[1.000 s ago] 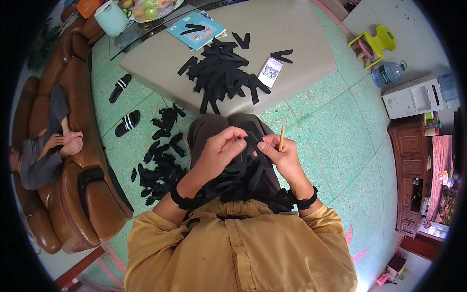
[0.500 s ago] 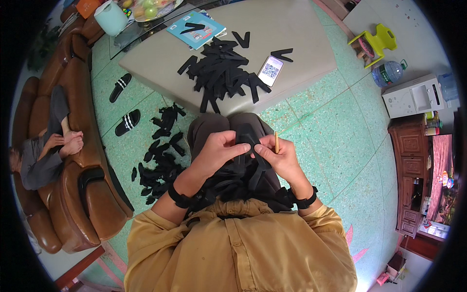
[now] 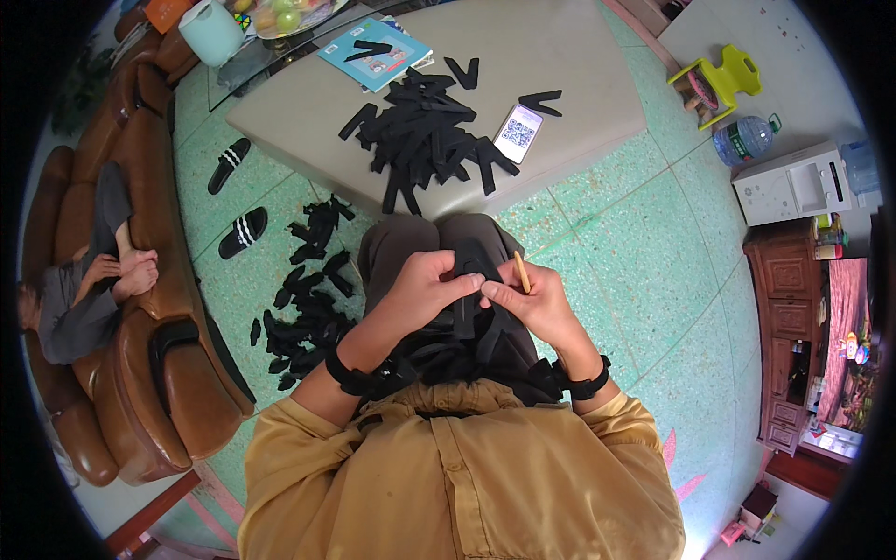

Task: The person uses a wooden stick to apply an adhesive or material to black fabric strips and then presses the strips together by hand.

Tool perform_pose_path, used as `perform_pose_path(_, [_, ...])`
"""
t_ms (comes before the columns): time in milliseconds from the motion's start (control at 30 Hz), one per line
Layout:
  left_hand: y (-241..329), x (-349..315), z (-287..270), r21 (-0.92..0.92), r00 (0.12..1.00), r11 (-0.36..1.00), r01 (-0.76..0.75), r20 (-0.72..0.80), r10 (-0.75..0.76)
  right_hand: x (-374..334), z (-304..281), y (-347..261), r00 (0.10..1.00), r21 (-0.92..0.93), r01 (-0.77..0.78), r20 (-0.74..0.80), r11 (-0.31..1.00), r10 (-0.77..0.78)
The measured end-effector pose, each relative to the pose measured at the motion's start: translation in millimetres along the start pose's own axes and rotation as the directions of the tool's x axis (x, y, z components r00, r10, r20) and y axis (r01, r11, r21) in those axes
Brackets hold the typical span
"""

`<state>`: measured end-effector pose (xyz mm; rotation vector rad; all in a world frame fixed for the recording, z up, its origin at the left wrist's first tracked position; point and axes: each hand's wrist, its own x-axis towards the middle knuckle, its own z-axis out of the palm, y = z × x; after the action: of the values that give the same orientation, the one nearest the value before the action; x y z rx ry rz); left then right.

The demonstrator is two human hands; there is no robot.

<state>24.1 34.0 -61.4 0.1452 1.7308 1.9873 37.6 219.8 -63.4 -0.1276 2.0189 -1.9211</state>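
Note:
Over my lap, a black V-shaped fabric strip is held between my two hands. My left hand is closed, its thumb and fingers pinching the strip from the left. My right hand is closed on the strip's other side, thumb almost meeting the left thumb. A thin wooden stick also sticks up from between the right hand's fingers. Further black strips rest on my lap below the hands, partly hidden by them. Ahead, a pile of similar V-shaped strips lies on a beige padded bench.
A phone lies right of the pile, blue booklets behind it. Black pieces are scattered on the floor at my left, near striped slippers. Another person sits on the brown sofa. A water dispenser stands right.
My right hand has shifted slightly left, and the stick in it now leans to the left. The strip's right leg has swung in, and one leg hangs straight below my thumbs.

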Motion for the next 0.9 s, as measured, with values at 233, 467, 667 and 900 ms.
perform_pose_path(233, [-10,-1,-5,0.196,0.997,0.978,0.067,0.027,-0.074,1,2,4,1.0,0.063,0.005,0.0,0.998,-0.005])
perform_pose_path(467, [-7,-1,-3,0.476,0.998,0.879,-0.039,-0.033,0.062,-5,10,8,0.957,-0.445,0.163,-0.146,0.88,-0.251])
perform_pose_path(667, [-3,-3,-8,0.397,0.997,0.915,-0.073,0.039,0.063,0,12,7,0.994,0.147,0.026,-0.104,0.989,-0.011])
perform_pose_path(900, [-9,-5,-8,0.279,1.0,0.96,-0.003,-0.017,0.008,-4,7,8,0.998,0.095,-0.041,-0.041,0.995,0.045])
